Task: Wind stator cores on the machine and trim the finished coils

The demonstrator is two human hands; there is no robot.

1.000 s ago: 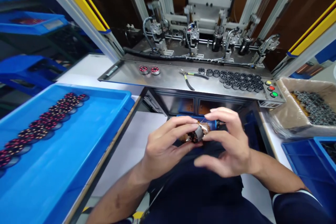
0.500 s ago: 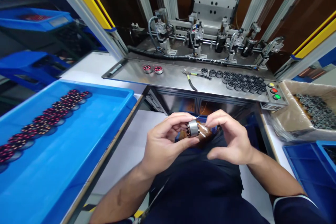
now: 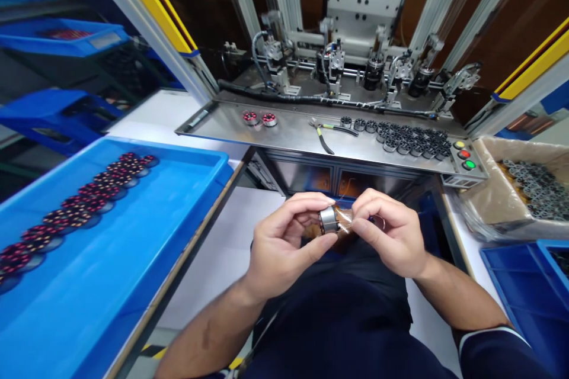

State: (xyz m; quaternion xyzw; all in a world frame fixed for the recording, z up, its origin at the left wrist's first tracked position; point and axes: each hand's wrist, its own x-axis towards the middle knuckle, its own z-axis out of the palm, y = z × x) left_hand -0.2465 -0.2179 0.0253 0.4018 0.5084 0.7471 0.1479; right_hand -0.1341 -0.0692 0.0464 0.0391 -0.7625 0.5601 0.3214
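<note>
My left hand [image 3: 284,237] holds a motor stator [image 3: 329,220] between thumb and fingers, its grey metal rim facing up and copper windings showing at its edges. A fine wire [image 3: 347,188] rises from behind the stator. My right hand [image 3: 386,231] is closed in a pinch just right of the stator, and a thin wire loop [image 3: 380,222] shows beside its fingers. The fingertips hide most of what they grip. Behind and below the hands is a shiny, clear-wrapped brown item [image 3: 345,222], partly hidden.
On the metal ledge [image 3: 293,133] lie two red-wound stators [image 3: 260,119], cutting pliers [image 3: 323,133] and several black parts [image 3: 413,137]. A blue tray [image 3: 146,249] with rows of stators stands left. To the right are push buttons [image 3: 464,154] and a plastic-lined box [image 3: 493,189] of parts.
My right hand has gone from thumb and fingers apart to a closed pinch, nearer the stator. My left hand keeps hold of the stator, which has turned slightly.
</note>
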